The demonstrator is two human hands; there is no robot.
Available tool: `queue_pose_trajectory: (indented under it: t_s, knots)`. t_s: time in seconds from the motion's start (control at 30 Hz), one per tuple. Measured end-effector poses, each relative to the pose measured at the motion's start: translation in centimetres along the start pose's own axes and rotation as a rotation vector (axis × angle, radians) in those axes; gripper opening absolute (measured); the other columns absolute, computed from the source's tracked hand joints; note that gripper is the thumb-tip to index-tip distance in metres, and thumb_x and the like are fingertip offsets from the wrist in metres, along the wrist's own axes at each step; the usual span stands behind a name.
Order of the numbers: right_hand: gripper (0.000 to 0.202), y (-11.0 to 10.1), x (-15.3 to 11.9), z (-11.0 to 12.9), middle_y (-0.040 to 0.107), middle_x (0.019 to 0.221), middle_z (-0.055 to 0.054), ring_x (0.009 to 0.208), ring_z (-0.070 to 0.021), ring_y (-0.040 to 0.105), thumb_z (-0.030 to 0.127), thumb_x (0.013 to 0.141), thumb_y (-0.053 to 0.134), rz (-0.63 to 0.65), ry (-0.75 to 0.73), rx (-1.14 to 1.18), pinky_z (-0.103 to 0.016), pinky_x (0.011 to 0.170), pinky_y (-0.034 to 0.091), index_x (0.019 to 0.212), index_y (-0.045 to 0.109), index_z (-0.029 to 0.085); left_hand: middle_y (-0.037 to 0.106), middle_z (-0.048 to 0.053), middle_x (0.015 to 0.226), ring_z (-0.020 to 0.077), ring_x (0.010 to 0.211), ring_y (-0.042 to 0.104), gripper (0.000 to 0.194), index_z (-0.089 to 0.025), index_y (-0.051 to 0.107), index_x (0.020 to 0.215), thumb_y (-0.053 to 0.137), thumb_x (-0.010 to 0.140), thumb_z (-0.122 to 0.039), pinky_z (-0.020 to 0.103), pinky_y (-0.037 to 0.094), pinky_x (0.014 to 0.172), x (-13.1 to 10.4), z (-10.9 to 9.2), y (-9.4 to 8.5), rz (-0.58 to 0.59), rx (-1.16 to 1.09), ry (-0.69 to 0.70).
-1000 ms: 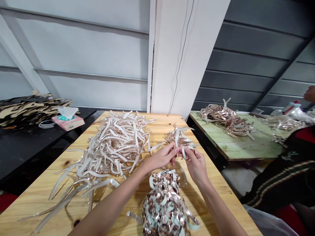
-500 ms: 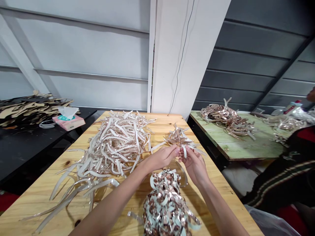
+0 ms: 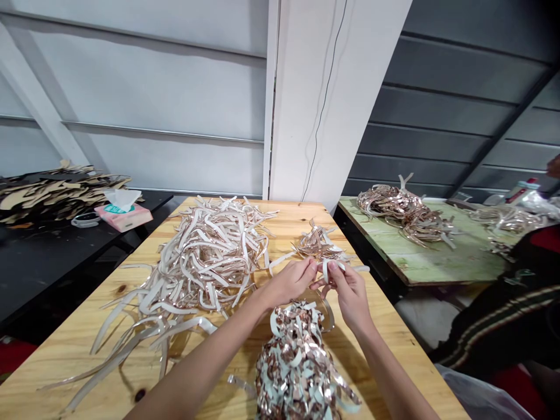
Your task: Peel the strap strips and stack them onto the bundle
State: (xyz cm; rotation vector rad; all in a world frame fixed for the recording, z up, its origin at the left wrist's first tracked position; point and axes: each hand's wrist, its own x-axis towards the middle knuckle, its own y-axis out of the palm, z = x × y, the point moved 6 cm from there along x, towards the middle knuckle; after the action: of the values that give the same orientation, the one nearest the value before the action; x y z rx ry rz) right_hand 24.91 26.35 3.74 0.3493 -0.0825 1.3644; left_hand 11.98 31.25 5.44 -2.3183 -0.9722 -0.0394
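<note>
My left hand (image 3: 291, 282) and my right hand (image 3: 350, 289) meet over the right side of the wooden table (image 3: 389, 344). Between them is a narrow strip (image 3: 325, 270), white on the visible side and bent into a small loop. My left fingertips pinch at its left side; my right thumb and fingers close on the loop, and a white end sticks out to the right. Just below the hands lies a bulky bundle of knotted rose-gold and white strips (image 3: 300, 361). Behind them sits a small heap of short strips (image 3: 318, 242).
A large pile of loose strips (image 3: 210, 256) covers the table's left half. On the black table (image 3: 35, 262) are a tissue box (image 3: 125, 217) and stacked scraps (image 3: 65, 195). More strips (image 3: 405, 213) lie on the green table (image 3: 420, 262), near a person in dark clothing (image 3: 503, 303).
My right fingers have shifted slightly on the strip, and its loop has turned a little. More of the white end now shows to the right of my right hand.
</note>
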Motion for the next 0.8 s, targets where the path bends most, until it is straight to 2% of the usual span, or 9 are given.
queue_pose_trajectory:
  t_s: [0.3,0.43,0.5,0.6,0.7,0.8]
  knots:
    - [0.035,0.4,-0.1,-0.7,0.075,0.077,-0.006,0.063,-0.0246,0.074,0.054,0.085,0.077,-0.049,0.068,0.067,-0.029,0.044,0.053,0.089,0.074,0.020,0.057,0.002,0.079,0.0183,0.075,0.054,0.047,-0.021,0.050,0.089,0.022,0.107,-0.055,0.032,0.044,0.078,0.0,0.6,0.0,-0.009,0.045,-0.020]
    - [0.033,-0.4,0.2,-0.8,0.073,0.068,-0.003,0.059,-0.0247,0.074,0.052,0.080,0.082,-0.152,0.102,0.153,-0.029,0.042,0.052,0.084,0.069,0.022,0.063,0.005,0.088,0.0184,0.082,0.058,0.047,-0.019,0.060,0.104,0.022,0.108,-0.047,0.030,0.046,0.082,0.1,-0.2,1.2,0.088,-0.013,0.101]
    - [0.031,-0.8,0.4,-0.9,0.072,0.064,-0.002,0.057,-0.0245,0.073,0.049,0.079,0.083,-0.204,0.127,0.172,-0.029,0.040,0.049,0.083,0.067,0.023,0.064,0.007,0.091,0.0187,0.084,0.060,0.049,-0.018,0.060,0.108,0.022,0.107,-0.049,0.030,0.046,0.084,0.1,-0.4,1.9,0.127,-0.045,0.151]
    - [0.027,-1.0,0.6,-0.8,0.075,0.070,-0.003,0.056,-0.0232,0.072,0.046,0.080,0.081,-0.177,0.153,0.201,-0.028,0.038,0.045,0.084,0.067,0.022,0.061,0.004,0.088,0.0180,0.081,0.059,0.051,-0.018,0.057,0.114,0.022,0.107,-0.054,0.030,0.046,0.082,0.3,0.0,2.1,0.105,-0.111,0.112]
    - [0.025,-0.8,0.7,-0.4,0.077,0.080,-0.005,0.055,-0.0215,0.071,0.045,0.087,0.071,-0.102,0.110,0.251,-0.029,0.041,0.046,0.084,0.062,0.022,0.054,0.000,0.079,0.0166,0.072,0.053,0.046,-0.020,0.056,0.111,0.024,0.107,-0.053,0.029,0.043,0.074,0.5,0.5,1.0,0.077,-0.057,0.028]
    - [0.021,-0.5,0.3,0.3,0.077,0.094,-0.006,0.059,-0.0211,0.070,0.041,0.092,0.058,-0.035,-0.001,0.249,-0.031,0.047,0.049,0.083,0.050,0.024,0.048,-0.002,0.072,0.0167,0.067,0.048,0.034,-0.022,0.049,0.085,0.031,0.106,-0.041,0.030,0.038,0.067,0.7,0.3,-2.5,-0.049,0.113,-0.097]
